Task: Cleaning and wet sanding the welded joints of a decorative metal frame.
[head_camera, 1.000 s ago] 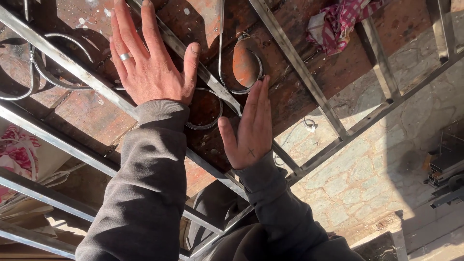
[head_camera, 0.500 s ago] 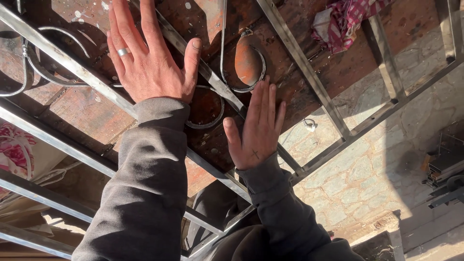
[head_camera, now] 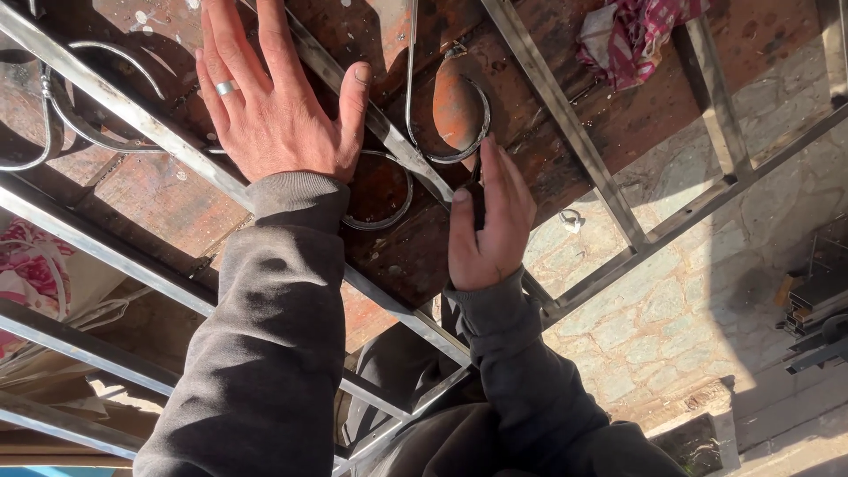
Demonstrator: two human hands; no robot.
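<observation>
Left hand (head_camera: 274, 115) flat, fingers spread, pressing steel bar (head_camera: 159, 132) of grille frame. Right hand (head_camera: 490, 221) open, edge-on, fingertips touching curved scroll (head_camera: 450, 115) just right of bar. Scroll seated; fixing apparently pending. Rag (head_camera: 636, 35) far right.

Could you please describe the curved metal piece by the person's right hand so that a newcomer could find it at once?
Start at the rusty table under the steel bar frame. Just beyond the right hand lies a thin steel loop. Unlike the smaller ring beside the left hand, it is U-shaped, with one long straight leg.
</observation>
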